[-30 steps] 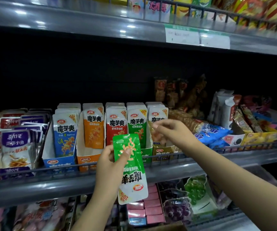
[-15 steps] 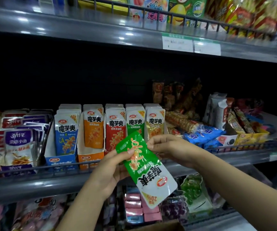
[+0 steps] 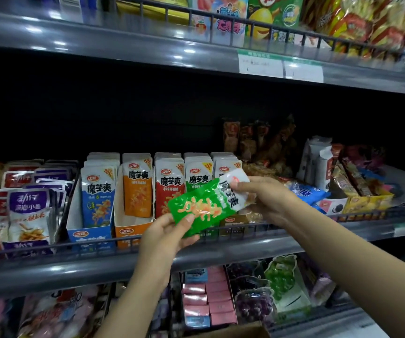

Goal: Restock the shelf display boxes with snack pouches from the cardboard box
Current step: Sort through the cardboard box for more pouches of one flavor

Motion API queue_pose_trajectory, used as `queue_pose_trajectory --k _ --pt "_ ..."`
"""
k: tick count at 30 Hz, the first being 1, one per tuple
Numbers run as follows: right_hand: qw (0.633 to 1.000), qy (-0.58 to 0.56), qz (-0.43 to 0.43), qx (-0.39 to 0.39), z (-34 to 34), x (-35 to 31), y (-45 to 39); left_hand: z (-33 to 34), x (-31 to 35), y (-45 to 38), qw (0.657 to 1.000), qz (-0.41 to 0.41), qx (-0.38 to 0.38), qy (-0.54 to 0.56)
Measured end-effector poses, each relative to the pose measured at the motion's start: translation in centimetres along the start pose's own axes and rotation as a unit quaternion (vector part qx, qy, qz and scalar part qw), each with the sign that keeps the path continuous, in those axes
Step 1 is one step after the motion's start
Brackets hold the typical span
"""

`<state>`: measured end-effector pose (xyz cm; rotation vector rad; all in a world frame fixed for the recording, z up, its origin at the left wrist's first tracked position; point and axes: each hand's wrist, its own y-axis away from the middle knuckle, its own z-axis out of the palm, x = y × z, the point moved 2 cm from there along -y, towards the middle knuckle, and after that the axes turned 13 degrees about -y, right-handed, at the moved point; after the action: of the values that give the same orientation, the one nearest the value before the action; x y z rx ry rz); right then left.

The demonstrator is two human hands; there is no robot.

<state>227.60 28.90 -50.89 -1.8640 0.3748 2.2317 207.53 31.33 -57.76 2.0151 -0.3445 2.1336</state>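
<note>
A green and white snack pouch (image 3: 206, 206) lies tilted in front of the middle shelf, its white end up to the right. My left hand (image 3: 166, 236) pinches its lower green end, and my right hand (image 3: 261, 198) pinches its upper white end. Behind it stands a row of display boxes holding upright pouches: blue (image 3: 91, 236), orange (image 3: 133, 228), red (image 3: 169, 189). The green box and the tan box (image 3: 235, 222) are partly hidden by the pouch and my hands. A corner of the cardboard box (image 3: 233, 332) shows at the bottom edge.
A wire rail (image 3: 50, 247) runs along the shelf front. Purple and red fish snack packs (image 3: 29, 213) fill the left. Blue bags and a yellow box (image 3: 367, 203) sit right. Shelves above and below carry other goods.
My right hand left the shelf boxes and took the pouch's white end. Together the hands turned the pouch from hanging upside down to lying tilted, white end up right, closer to the boxes.
</note>
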Motion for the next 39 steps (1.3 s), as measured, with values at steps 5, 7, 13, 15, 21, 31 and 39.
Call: queue_pose_trajectory --k 5,7,13,15,21,31,39 --pt "0.967 0.153 -0.177 0.101 0.1 -3.0 -2.0 -0.2 -1.1 -0.3 0.896 0.226 0.135 -0.359" --pt "0.933 0.258 -0.22 0.122 1.1 -3.9 -2.8 -0.1 -2.0 -0.8 0.829 0.276 0.139 -0.466" --pt "0.841 0.465 -0.265 0.074 5.1 -3.9 -4.7 0.2 -3.7 -1.9 0.672 0.296 0.017 -0.679" --pt "0.817 0.514 -0.251 0.075 5.4 -4.1 -5.5 0.1 -3.8 -2.0 0.651 0.272 -0.006 -0.709" --pt "0.751 0.617 -0.226 0.06 5.9 -3.8 -7.7 0.2 -3.7 -1.9 0.651 0.262 -0.026 -0.712" --pt "0.805 0.533 -0.259 -0.011 5.4 0.3 -9.9 -0.1 -4.7 -2.5 0.634 0.291 -0.005 -0.716" --pt "0.774 0.487 -0.401 0.059 2.9 2.8 -4.9 0.3 -4.8 -1.6 0.652 0.299 0.001 -0.697"
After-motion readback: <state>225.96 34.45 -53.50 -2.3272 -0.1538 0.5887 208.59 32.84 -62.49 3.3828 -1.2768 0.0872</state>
